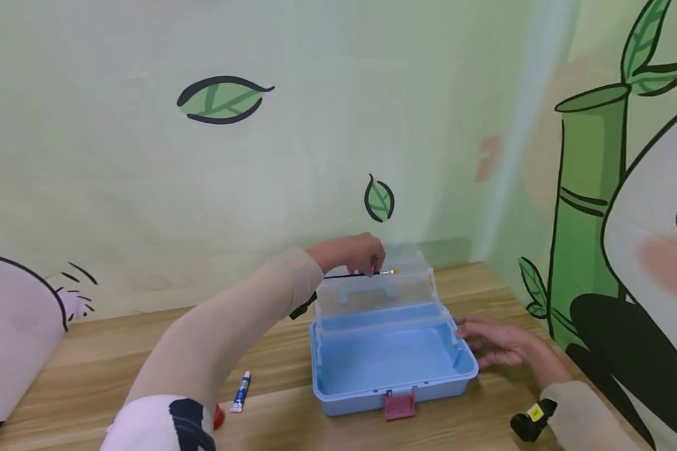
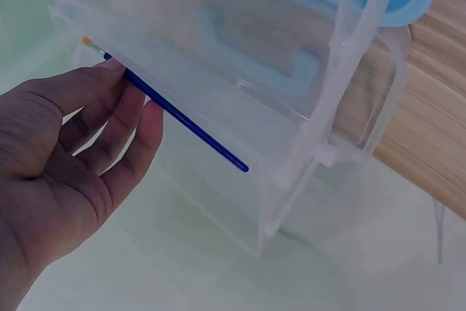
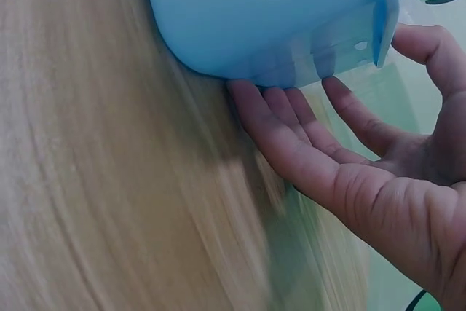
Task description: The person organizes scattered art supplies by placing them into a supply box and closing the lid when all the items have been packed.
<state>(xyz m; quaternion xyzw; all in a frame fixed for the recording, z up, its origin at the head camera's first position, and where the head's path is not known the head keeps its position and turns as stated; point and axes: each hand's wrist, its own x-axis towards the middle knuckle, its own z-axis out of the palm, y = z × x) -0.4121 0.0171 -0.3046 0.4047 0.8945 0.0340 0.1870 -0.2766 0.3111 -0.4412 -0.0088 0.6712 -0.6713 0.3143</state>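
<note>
My left hand (image 1: 367, 254) pinches a paintbrush (image 2: 186, 121) by its dark blue handle, near the orange bristles. The brush lies along the raised clear lid or tray (image 1: 378, 294) of a light blue plastic box (image 1: 395, 354). That box stands with its lid up, and a pink latch (image 1: 400, 406) hangs at its front. Against the box's right side, the fingertips of my right hand (image 1: 499, 341) touch the wall, with a digit at the rim. In the right wrist view these fingers (image 3: 291, 136) are spread and loosely bent.
On the wood-grain table (image 1: 282, 401), a small blue and white paint tube (image 1: 241, 393) lies left of the box. A red object (image 1: 218, 416) is partly hidden behind my left sleeve. The printed wall (image 1: 293, 156) rises close behind the box, and another wall stands at right.
</note>
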